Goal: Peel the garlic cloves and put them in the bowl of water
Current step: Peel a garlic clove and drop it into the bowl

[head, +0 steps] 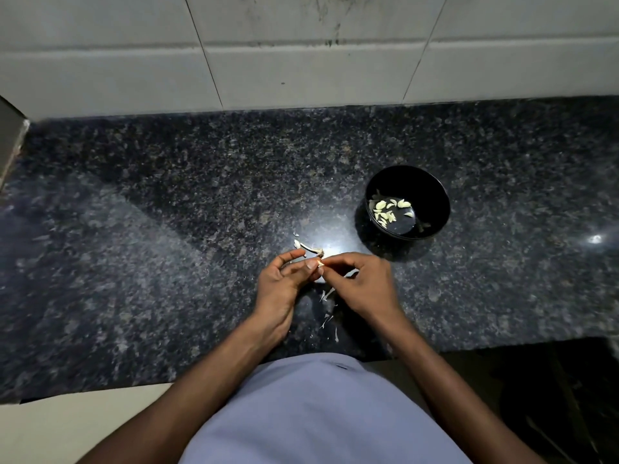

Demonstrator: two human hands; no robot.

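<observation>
1. Your left hand (284, 279) and right hand (360, 283) are both pinching one clove (320, 263) between fingertips.
2. One bowl (432, 199), beyond your right hand, is holding roughly ten peeled cloves (388, 209).
3. One stem (310, 247) is lying just past your left fingers.

Only real obstacle on the granite countertop (167, 212) is the black bowl (432, 195). Left of the bowl it's wide open counter; nearer than it, just garlic stem (310, 247) and peel scraps (326, 321).
</observation>
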